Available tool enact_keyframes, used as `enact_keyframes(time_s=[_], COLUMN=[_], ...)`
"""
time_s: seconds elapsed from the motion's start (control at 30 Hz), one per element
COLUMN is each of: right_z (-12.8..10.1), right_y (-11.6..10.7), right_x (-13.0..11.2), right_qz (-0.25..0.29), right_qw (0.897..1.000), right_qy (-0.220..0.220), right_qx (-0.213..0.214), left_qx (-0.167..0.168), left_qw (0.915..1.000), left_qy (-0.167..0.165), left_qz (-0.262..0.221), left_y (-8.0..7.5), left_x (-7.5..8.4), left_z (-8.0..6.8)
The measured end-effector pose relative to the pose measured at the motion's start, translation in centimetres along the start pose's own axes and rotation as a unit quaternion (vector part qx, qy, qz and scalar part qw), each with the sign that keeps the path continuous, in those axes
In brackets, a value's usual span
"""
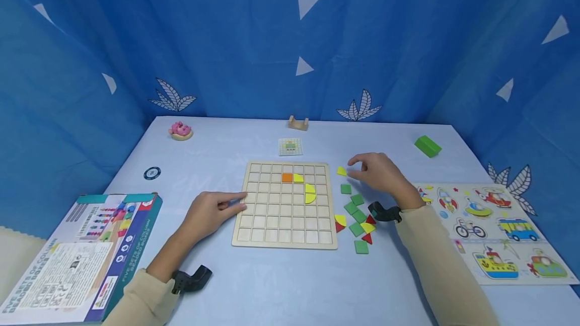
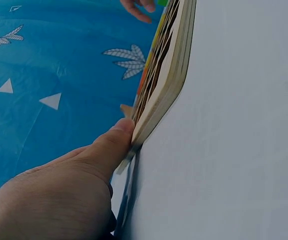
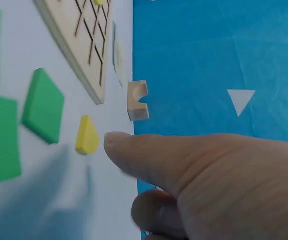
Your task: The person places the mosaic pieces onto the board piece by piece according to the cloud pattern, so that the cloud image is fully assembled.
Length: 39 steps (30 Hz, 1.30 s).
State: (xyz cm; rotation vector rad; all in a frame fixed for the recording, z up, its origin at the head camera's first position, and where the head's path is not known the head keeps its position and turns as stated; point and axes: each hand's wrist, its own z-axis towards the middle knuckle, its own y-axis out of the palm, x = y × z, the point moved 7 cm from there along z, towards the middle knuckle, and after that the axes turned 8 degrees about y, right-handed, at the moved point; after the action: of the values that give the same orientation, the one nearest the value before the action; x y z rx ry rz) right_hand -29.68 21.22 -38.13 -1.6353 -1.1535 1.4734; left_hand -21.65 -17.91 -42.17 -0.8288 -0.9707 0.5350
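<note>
A wooden grid board (image 1: pixel 284 223) lies mid-table, bearing an orange square (image 1: pixel 287 178) and three yellow quarter-round pieces (image 1: pixel 310 198). At its left edge, my left hand (image 1: pixel 208 217) touches the wood with thumb and index finger extended. In the left wrist view the thumb (image 2: pixel 116 132) meets the board's side. My right hand (image 1: pixel 376 171) hovers beside a loose yellow piece (image 1: pixel 342 171), thumb and index finger apart with nothing between them. The index fingertip comes close to that yellow piece (image 3: pixel 87 136) in the right wrist view.
Right of the board lie several green squares (image 1: pixel 361 247), with red triangles (image 1: pixel 367 238) and yellow pieces. A pattern card (image 1: pixel 290 147) and a small wooden stand (image 1: pixel 298 124) are behind it. A puzzle board (image 1: pixel 491 240), green block (image 1: pixel 428 146), box (image 1: pixel 77 260), dark disc (image 1: pixel 152 173) and pink toy (image 1: pixel 180 130) surround these.
</note>
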Motion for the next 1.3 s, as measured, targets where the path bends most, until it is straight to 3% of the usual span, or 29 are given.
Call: enact_keyframes(time_s=[0.33,0.73,1.07,1.3], right_z=[1.6,1.7,1.6,1.7], right_y=[1.3,1.8,1.4,1.8], right_x=[-1.0,-2.0,-0.9,-0.7], right_qz=[-0.01,0.027,0.0,-0.007], right_qw=[0.999,0.998,0.999,0.999], right_qy=[0.045,-0.045,0.017,0.024], right_qx=[0.011,-0.042,-0.045,-0.044], left_qx=[-0.004,-0.001,0.003,0.001], left_qw=[1.0,1.0,1.0,1.0], left_qy=[0.008,-0.006,-0.004,-0.005], left_qz=[-0.003,-0.002,-0.006,-0.008], left_y=[0.2,-0.2,0.1,0.1], left_x=[0.1,-0.2,-0.3,-0.3], left_z=[0.2,0.2,0.0,0.1])
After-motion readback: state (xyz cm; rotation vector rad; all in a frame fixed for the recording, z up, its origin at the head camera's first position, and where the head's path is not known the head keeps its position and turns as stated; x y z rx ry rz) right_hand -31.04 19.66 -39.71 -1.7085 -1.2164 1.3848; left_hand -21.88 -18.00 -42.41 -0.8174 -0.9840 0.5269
